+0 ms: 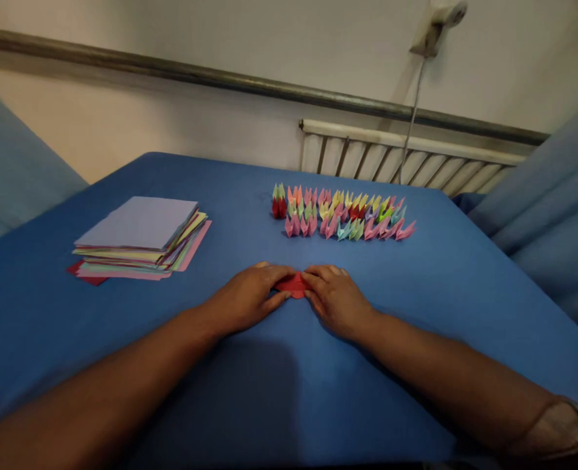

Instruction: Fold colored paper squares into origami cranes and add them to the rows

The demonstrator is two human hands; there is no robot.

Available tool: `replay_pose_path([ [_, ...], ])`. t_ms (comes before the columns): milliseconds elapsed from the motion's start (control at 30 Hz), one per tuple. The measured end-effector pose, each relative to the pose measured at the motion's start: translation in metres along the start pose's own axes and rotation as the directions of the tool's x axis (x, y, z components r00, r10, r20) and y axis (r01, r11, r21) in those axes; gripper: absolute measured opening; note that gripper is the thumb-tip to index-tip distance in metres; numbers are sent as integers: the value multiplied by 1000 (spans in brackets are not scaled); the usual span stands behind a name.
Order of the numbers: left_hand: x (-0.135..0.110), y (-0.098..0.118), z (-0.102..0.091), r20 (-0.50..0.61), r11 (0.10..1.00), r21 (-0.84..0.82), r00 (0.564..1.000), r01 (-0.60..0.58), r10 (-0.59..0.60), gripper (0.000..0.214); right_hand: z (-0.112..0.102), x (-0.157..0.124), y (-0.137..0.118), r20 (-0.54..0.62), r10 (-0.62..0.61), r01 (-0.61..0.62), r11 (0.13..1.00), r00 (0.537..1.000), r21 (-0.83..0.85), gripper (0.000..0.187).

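Note:
A small folded piece of red paper [292,284] lies on the blue table [289,391] in front of me. My left hand [247,297] presses on its left end with bent fingers. My right hand [335,297] pinches its right end the same way. Most of the red paper is covered by my fingers. Beyond it, several small folded paper figures [340,214] in many colours stand in close rows. At the left lies a stack of coloured paper sheets [142,238], topped by a lilac sheet.
A wall with a metal rail [249,83] runs behind the table. A white radiator [406,160] stands at the back right, with a grey cable [413,117] hanging over it. Blue fabric [558,215] rises at the right and left.

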State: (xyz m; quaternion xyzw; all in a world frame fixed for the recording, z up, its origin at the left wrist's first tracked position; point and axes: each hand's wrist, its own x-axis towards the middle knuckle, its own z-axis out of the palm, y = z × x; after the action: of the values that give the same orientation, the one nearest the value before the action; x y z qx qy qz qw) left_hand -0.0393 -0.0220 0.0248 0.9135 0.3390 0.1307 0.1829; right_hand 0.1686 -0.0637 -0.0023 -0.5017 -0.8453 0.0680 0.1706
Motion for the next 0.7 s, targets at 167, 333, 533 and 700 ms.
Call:
replay_pose_path([
  [167, 4, -4, 4, 10, 1000, -8, 1000, -24, 24, 18, -1, -3, 3, -57, -107, 109, 994, 993, 33, 31],
  [333, 4, -1, -2, 50, 994, -25, 993, -108, 110, 20, -2, -6, 11, -63, -178, 187, 963, 982, 197, 25],
  [533, 4, -3, 0, 27, 991, -20, 991, -133, 134, 22, 0, -3, 20, -94, -158, 178, 947, 983, 266, 15],
  [700, 7, -2, 0, -1, 991, -62, 993, -118, 118, 20, 1, -2, 20, -105, -119, 144, 949, 987, 281, 13],
])
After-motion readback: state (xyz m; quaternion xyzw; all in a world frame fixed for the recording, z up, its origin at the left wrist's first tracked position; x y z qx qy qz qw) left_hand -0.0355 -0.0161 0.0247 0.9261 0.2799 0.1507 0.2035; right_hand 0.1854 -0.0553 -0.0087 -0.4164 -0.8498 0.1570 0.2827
